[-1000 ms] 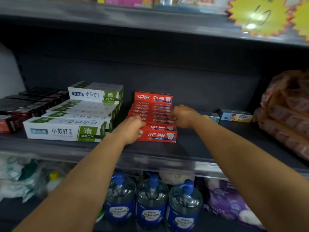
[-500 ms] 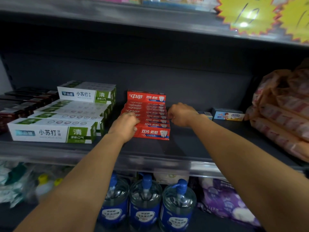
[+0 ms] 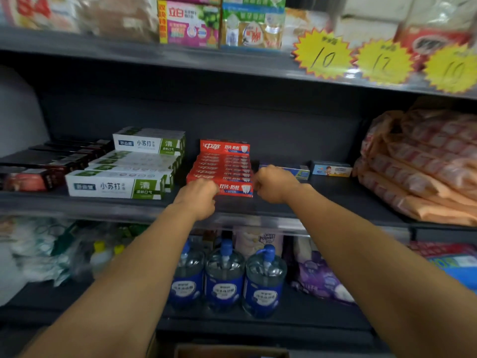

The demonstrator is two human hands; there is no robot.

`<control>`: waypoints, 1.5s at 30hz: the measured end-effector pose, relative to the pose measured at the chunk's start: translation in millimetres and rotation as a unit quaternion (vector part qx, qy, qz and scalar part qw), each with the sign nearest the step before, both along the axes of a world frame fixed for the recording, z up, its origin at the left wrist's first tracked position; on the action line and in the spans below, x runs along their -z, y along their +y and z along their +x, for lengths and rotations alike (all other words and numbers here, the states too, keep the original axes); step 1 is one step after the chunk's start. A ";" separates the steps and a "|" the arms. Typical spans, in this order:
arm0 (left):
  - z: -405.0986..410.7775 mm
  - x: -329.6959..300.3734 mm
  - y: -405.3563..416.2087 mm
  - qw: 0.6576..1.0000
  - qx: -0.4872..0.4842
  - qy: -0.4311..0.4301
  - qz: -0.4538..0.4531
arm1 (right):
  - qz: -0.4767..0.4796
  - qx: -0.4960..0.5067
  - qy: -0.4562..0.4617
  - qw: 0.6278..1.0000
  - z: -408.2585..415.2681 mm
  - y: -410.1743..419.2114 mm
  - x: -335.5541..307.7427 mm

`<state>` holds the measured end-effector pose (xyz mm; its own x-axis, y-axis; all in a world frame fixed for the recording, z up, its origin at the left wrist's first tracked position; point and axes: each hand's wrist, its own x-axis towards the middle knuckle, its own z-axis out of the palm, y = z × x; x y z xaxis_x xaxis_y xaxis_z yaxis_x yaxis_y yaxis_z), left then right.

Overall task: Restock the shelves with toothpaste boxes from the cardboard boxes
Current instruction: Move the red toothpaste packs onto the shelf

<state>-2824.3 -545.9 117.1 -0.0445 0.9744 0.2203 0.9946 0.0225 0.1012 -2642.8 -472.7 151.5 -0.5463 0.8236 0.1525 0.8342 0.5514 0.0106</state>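
- Both hands have eased back toward the shelf (image 3: 258, 206) front: the left hand (image 3: 197, 198) now covers the front red box (image 3: 236, 189) at its left end, and the right hand (image 3: 273, 183) sits at its right end.
- The red stack (image 3: 224, 164) reads as squared up, so this row looks nearly done.
- Fingers curl out of sight; whether either hand actually clamps the box, I cannot tell.
- A cardboard box (image 3: 229, 353) is cut off at the bottom edge.

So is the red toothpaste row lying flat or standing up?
Mostly flat: the red toothpaste boxes lie overlapped front to back, with the rearmost one raised and showing its front face.
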 end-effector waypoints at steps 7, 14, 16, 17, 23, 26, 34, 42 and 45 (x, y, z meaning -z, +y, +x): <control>29.5 29.8 -88.9 0.998 0.002 0.004 -0.061 | -0.042 -0.026 0.009 0.999 23.8 -94.9 43.4; 44.2 114.2 -160.2 0.989 0.020 -0.011 -0.147 | -0.109 -0.071 0.003 0.992 41.8 -166.2 142.7; 46.3 142.8 -170.6 0.982 0.022 -0.022 -0.185 | -0.133 -0.072 -0.003 0.989 44.7 -177.4 177.4; 47.2 156.3 -175.1 0.979 0.024 -0.027 -0.202 | -0.147 -0.073 -0.003 0.986 45.4 -182.5 193.4; 51.1 229.7 -184.1 0.962 0.013 -0.069 -0.264 | -0.202 -0.062 -0.031 0.977 37.9 -196.2 274.5; 50.0 268.4 -181.7 0.951 0.007 -0.103 -0.293 | -0.223 -0.060 -0.045 0.972 29.4 -194.5 312.2; 41.8 347.2 -174.9 0.918 -0.023 -0.172 -0.356 | -0.290 -0.064 -0.066 0.953 8.8 -180.0 391.3; 22.9 384.2 -170.9 0.910 -0.019 -0.170 -0.377 | -0.318 -0.056 -0.110 0.940 -9.7 -163.4 443.9; 18.0 390.2 -168.6 0.905 -0.022 -0.178 -0.387 | -0.331 -0.051 -0.115 0.935 -13.6 -158.3 451.6</control>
